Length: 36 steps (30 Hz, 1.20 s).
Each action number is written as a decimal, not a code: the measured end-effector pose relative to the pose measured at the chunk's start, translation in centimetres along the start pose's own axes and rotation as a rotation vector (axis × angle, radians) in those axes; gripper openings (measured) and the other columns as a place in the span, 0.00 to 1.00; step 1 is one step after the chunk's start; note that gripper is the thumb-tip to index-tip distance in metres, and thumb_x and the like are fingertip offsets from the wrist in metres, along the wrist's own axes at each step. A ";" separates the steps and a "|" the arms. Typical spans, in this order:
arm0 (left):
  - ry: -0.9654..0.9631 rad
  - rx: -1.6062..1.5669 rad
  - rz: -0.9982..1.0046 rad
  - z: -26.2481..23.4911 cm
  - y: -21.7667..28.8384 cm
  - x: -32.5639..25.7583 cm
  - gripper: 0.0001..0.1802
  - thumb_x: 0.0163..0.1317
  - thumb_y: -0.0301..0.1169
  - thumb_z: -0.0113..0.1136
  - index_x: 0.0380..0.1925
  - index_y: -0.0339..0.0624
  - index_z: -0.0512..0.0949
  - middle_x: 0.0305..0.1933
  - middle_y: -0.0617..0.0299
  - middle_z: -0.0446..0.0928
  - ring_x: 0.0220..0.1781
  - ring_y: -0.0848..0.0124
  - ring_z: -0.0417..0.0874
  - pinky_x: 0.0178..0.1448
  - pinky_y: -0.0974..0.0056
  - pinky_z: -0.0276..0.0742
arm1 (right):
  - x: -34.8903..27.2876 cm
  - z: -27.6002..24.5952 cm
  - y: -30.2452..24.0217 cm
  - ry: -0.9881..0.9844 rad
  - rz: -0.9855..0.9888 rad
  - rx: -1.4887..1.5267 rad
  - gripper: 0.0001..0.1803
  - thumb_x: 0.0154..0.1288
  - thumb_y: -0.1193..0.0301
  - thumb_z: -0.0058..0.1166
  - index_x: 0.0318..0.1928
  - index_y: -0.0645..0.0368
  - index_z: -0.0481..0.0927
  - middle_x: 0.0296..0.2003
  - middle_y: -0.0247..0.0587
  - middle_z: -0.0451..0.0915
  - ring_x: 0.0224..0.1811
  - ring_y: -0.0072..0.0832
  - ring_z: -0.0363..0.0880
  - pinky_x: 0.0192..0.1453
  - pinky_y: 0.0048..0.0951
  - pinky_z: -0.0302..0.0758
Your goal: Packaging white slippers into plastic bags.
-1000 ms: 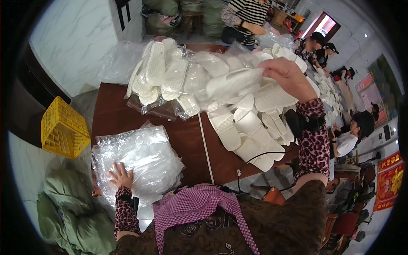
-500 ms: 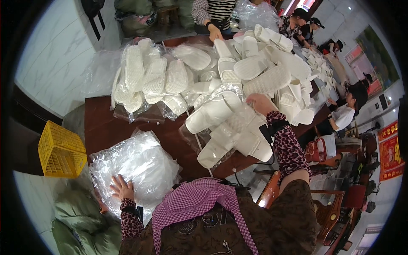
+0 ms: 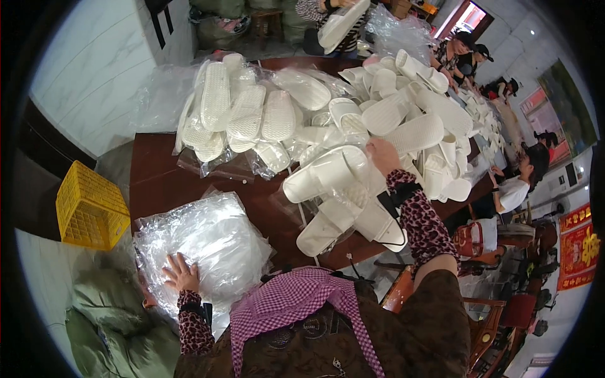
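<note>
My left hand [image 3: 181, 274] lies spread and flat on a stack of clear plastic bags [image 3: 217, 236] at the table's near left. At the right, my right hand [image 3: 383, 155] is closed, its fingers curled down at the edge of the white slippers; what they grip is hidden. Just left of it lies a white slipper [image 3: 315, 178] partly under clear film. Below, more white slippers [image 3: 324, 227] cross one another near the table's front edge. A larger heap of loose white slippers [image 3: 416, 132] rises beyond my right hand.
Bagged slippers [image 3: 246, 113] cover the far left of the brown table [image 3: 189, 173]. A yellow crate [image 3: 91, 208] and green sacks [image 3: 110, 315] stand left. Across the table a person holds a white slipper [image 3: 343, 25]. Other people work along the right side.
My right hand has shifted slightly left against the slipper heap. The person opposite has lifted a white slipper off the pile. My left hand stays on the bags; the view has shifted a little.
</note>
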<state>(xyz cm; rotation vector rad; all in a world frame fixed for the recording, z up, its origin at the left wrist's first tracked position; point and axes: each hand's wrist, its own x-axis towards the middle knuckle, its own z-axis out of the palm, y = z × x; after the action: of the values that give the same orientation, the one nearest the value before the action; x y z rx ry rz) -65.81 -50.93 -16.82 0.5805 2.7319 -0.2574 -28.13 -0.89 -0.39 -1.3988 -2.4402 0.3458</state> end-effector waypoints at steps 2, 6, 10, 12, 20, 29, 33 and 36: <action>-0.013 0.004 0.006 -0.1 0.0 -0.1 0.37 0.63 0.54 0.40 0.70 0.65 0.42 0.75 0.66 0.28 0.74 0.44 0.30 0.65 0.28 0.36 | 0.1 -2.7 -2.1 0.066 -0.061 -0.015 0.10 0.62 0.67 0.44 0.36 0.56 0.76 0.35 0.52 0.78 0.40 0.49 0.75 0.45 0.44 0.71; -0.019 0.014 0.013 -0.6 0.3 -0.4 0.37 0.63 0.56 0.39 0.70 0.65 0.42 0.75 0.66 0.28 0.73 0.43 0.30 0.65 0.28 0.36 | 2.1 -7.0 -1.4 0.142 -0.277 0.033 0.10 0.62 0.66 0.45 0.39 0.58 0.76 0.36 0.51 0.77 0.40 0.50 0.75 0.45 0.43 0.71; -0.027 0.019 0.011 -0.5 0.3 -0.3 0.37 0.63 0.56 0.38 0.70 0.65 0.42 0.75 0.65 0.28 0.73 0.43 0.30 0.65 0.28 0.36 | 3.1 -12.3 -2.2 0.212 -0.338 -0.018 0.10 0.62 0.68 0.47 0.38 0.60 0.76 0.35 0.52 0.77 0.40 0.49 0.75 0.45 0.41 0.70; -0.031 0.019 0.011 -0.8 0.3 -0.4 0.37 0.63 0.56 0.39 0.70 0.65 0.42 0.75 0.65 0.28 0.73 0.43 0.30 0.65 0.28 0.36 | 3.4 -14.4 -3.0 0.198 -0.349 0.007 0.10 0.62 0.68 0.47 0.38 0.61 0.77 0.35 0.52 0.78 0.40 0.49 0.75 0.45 0.40 0.71; -0.031 -0.022 0.016 -1.2 0.7 -0.3 0.37 0.62 0.54 0.40 0.70 0.65 0.42 0.75 0.65 0.28 0.74 0.46 0.29 0.66 0.29 0.34 | 5.9 -23.5 -2.0 0.437 -0.421 -0.223 0.09 0.62 0.70 0.48 0.39 0.61 0.77 0.34 0.48 0.78 0.38 0.43 0.77 0.43 0.35 0.72; -0.038 -0.065 0.010 -1.4 0.2 -0.7 0.37 0.62 0.55 0.40 0.69 0.66 0.44 0.75 0.66 0.28 0.74 0.45 0.28 0.68 0.31 0.31 | -3.2 -30.2 -15.7 0.139 -0.463 0.281 0.08 0.66 0.78 0.42 0.41 0.65 0.75 0.30 0.34 0.75 0.28 0.19 0.72 0.30 0.19 0.70; -0.047 -0.090 0.016 -2.2 0.4 -1.3 0.37 0.62 0.56 0.40 0.69 0.65 0.44 0.75 0.64 0.28 0.74 0.45 0.27 0.68 0.31 0.29 | -6.6 -28.5 -17.2 0.060 -0.660 0.453 0.10 0.65 0.80 0.40 0.40 0.66 0.76 0.31 0.38 0.77 0.29 0.22 0.75 0.31 0.21 0.72; -0.044 -0.085 0.054 -2.9 1.2 -1.3 0.37 0.63 0.56 0.38 0.70 0.64 0.44 0.75 0.63 0.29 0.74 0.45 0.28 0.67 0.31 0.29 | -7.5 -27.5 -18.6 -0.189 -0.532 0.754 0.09 0.63 0.81 0.41 0.38 0.66 0.77 0.31 0.45 0.78 0.29 0.27 0.78 0.32 0.26 0.74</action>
<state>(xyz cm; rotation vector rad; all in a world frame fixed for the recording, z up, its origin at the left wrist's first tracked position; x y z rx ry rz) -65.01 -49.57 -13.76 0.6164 2.6655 -0.1383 -28.91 -15.12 30.55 -0.4041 -2.3028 1.1380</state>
